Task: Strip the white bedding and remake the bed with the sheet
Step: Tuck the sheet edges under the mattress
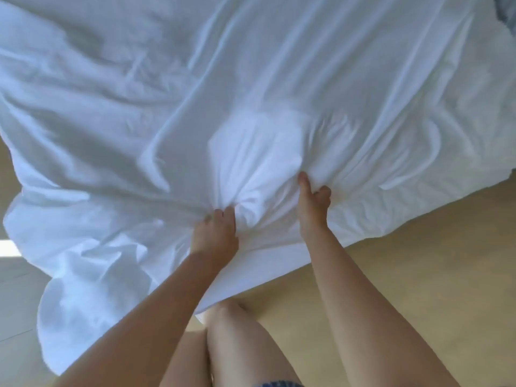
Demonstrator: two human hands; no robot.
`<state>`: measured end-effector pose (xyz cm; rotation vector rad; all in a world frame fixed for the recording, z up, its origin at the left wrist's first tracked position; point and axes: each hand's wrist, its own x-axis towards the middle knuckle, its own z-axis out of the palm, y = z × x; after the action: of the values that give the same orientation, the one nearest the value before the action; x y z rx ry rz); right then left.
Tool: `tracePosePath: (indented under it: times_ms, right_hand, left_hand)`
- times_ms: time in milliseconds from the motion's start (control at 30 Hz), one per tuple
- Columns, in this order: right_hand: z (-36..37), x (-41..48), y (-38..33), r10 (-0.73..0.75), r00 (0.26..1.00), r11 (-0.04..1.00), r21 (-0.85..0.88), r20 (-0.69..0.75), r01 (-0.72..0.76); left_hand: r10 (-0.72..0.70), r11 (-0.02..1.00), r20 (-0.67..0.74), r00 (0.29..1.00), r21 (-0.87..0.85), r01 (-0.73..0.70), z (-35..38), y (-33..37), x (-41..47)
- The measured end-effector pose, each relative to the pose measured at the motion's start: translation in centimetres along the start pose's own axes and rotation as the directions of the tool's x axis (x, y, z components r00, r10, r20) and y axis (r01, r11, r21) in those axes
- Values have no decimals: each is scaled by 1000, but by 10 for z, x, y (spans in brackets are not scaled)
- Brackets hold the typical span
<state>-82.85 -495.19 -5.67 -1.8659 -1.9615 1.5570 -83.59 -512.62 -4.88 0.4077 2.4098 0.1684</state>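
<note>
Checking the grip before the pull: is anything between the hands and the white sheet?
Nothing visible. The left hand and right hand both grip bunched folds of the white sheet directly, near its edge.

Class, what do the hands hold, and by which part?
Left hand and right hand each grip a bunched fold of the white sheet near its near edge.

I am bunching a sheet (251, 93) of thin, matt white cloth, soft and creasing into fine folds where my fingers (223, 216) are digging in. Beside it the floor (418, 261) is showing as a smooth, tan, low-sheen surface, possibly wood or laminate, and a strip of blue denim (276, 384) is peeking out at my thighs.
</note>
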Motion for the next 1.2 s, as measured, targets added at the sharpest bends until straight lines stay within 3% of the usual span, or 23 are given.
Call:
tracePosePath:
  times_ms: [100, 167, 233, 267, 333, 367, 433, 500, 567, 633, 733, 767, 833, 933, 1000, 1100, 1167, 1200]
  right_hand:
    - [-1, 5, 7, -116, 992, 991, 72, 40, 113]
    - [-8, 13, 9, -182, 983, 972, 155, 12, 178]
    - [-19, 24, 11, -126, 992, 962, 247, 30, 115]
    - [-23, 28, 12, -34, 996, 958, 288, 80, 10]
    - [-31, 33, 14, 138, 954, 913, 339, 267, -227]
    - [-33, 36, 14, 151, 915, 884, 362, 375, -295]
    - [-39, 43, 10, 87, 861, 852, 410, 501, -325]
    - [-48, 52, 0, 66, 855, 861, 404, 514, -309]
    - [-60, 65, -11, 80, 881, 867, 404, 466, -293]
    - [-74, 89, -16, 137, 925, 852, 433, 355, -293]
    - [-101, 134, -21, 260, 950, 782, 539, 172, -312]
    - [-109, 150, -23, 289, 945, 757, 568, 152, -323]
    - [-117, 177, -29, 277, 928, 698, 612, 248, -372]
    - [-119, 201, -61, 83, 883, 571, 704, 462, -422]
    - [-121, 209, -93, -16, 843, 552, 708, 537, -440]
    - [-130, 210, -143, -98, 888, 520, 784, 450, -340]
    - [-152, 204, -172, -101, 945, 595, 780, 311, -193]
    - [-166, 201, -186, -138, 962, 619, 778, 237, -103]
  left_hand:
    - [62, 912, 26, 998, -407, -46, -32, -16, 0]
    - [82, 770, 90, 993, -638, -6, -51, -36, -17]
    - [11, 631, 134, 991, -770, 97, -56, -47, -27]
    - [-28, 619, 144, 989, -775, 130, -52, -46, -27]
    - [-109, 687, 150, 983, -703, 184, -37, -30, -21]
    - [-166, 758, 112, 980, -621, 199, -27, -15, -20]
    - [-243, 905, -150, 958, -390, 168, -6, 17, -26]
    - [-66, 980, -451, 890, -196, -26, 9, 58, -37]
    - [197, 979, -587, 785, 78, -187, 21, 103, -34]
    - [337, 928, -449, 828, 305, -213, 30, 145, -15]
    - [290, 867, -244, 926, 476, -146, 35, 182, 39]
    - [254, 859, -261, 931, 503, -93, 33, 190, 57]
    - [181, 861, -338, 924, 509, 18, 20, 199, 89]
    - [131, 866, -408, 903, 491, 97, -5, 197, 125]
    - [110, 892, -396, 912, 443, 85, -25, 193, 135]
    - [131, 940, -419, 898, 341, 23, -59, 188, 145]
    - [131, 978, -409, 903, 204, -49, -86, 197, 143]
    - [164, 982, -467, 869, 157, -101, -94, 209, 136]
